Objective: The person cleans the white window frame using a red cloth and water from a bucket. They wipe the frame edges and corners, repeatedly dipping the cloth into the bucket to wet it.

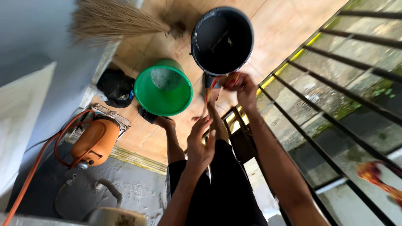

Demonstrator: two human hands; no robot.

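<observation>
Two hands, right (239, 87) pinching thin orange strip (208, 98), left (200, 144) half-open, empty.

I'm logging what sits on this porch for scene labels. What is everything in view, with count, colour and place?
Bucket: one, black, on the tiled floor, top centre.
Green bucket: one, green, on the tiles, left of the black one.
Broom: one, straw-coloured bristles, top left by the wall.
Black bag: one, black, at the wall's foot, left of the green bucket.
Pump: one, orange, lower left on grey concrete.
Hose: one, orange, running from the pump to the lower left.
Railing: one, black bars, right side.
Strip: one, reddish-orange, blurred, hanging from the right hand.
Left hand: one, centre, fingers spread, beside the strip.
Right hand: one, below the black bucket, pinching the strip.
</observation>
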